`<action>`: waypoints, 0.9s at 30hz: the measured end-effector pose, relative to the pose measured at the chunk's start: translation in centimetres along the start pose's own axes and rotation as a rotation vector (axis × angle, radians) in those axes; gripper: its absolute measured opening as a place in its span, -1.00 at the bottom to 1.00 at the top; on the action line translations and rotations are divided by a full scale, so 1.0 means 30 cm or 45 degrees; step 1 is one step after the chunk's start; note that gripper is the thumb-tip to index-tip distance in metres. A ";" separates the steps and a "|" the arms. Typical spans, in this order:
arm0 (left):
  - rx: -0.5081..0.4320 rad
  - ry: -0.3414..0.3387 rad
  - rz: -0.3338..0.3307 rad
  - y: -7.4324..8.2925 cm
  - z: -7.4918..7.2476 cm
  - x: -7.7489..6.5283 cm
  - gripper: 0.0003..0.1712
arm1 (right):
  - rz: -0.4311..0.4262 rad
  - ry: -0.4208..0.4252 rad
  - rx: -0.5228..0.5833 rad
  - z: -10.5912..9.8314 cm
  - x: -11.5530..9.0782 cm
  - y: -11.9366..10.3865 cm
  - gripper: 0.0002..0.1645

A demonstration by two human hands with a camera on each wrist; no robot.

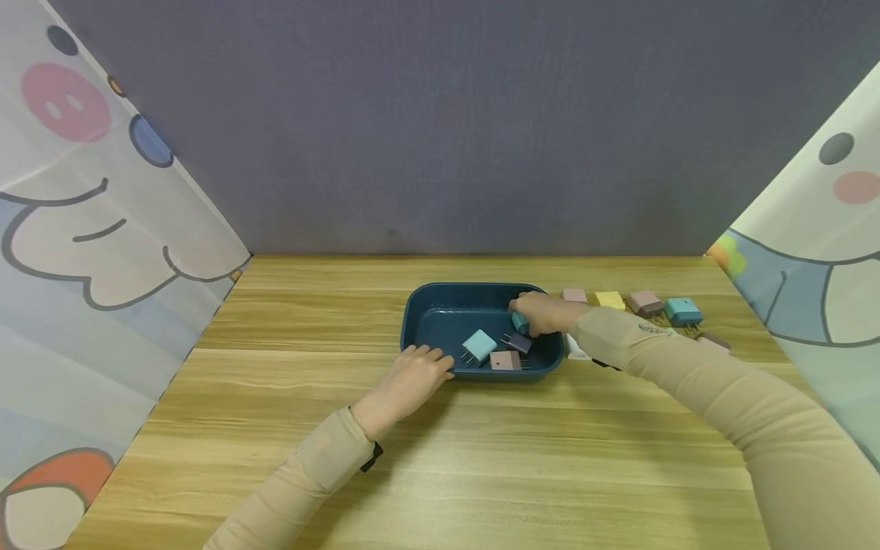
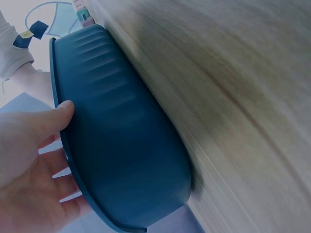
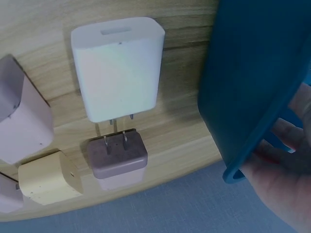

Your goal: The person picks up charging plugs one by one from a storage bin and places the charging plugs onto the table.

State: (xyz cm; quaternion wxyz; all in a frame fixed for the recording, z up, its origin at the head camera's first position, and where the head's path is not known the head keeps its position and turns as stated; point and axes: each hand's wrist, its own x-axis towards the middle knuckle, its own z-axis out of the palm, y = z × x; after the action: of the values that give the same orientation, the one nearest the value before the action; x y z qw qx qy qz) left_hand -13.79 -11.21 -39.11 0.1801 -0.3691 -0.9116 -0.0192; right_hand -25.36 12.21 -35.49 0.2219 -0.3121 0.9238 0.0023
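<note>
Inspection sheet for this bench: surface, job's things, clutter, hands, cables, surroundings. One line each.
Surface: wood-grain table.
Job's things: blue tray holding a light-blue adapter, dark adapter, pink adapter and teal adapter; more adapters right of it in the head view, including white, yellow and a second teal one.
Clutter: nothing seen beyond those adapters.
Hands: left hand grips the tray rim, thumb outside; right hand reaches inside at the teal adapter, grip unclear.
Cables: nothing seen.
Surroundings: grey panel behind, cartoon-print sheets on both sides.
</note>
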 end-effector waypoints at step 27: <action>-0.006 0.017 -0.002 -0.002 0.003 -0.001 -0.88 | 0.011 0.018 0.053 -0.067 -0.071 -0.023 -0.33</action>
State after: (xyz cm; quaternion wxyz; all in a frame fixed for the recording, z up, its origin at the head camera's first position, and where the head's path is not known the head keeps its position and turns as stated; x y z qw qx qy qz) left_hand -13.83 -11.25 -39.22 0.1851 -0.3689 -0.9105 -0.0240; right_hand -24.27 12.58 -32.71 0.2218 -0.3035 0.9265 -0.0180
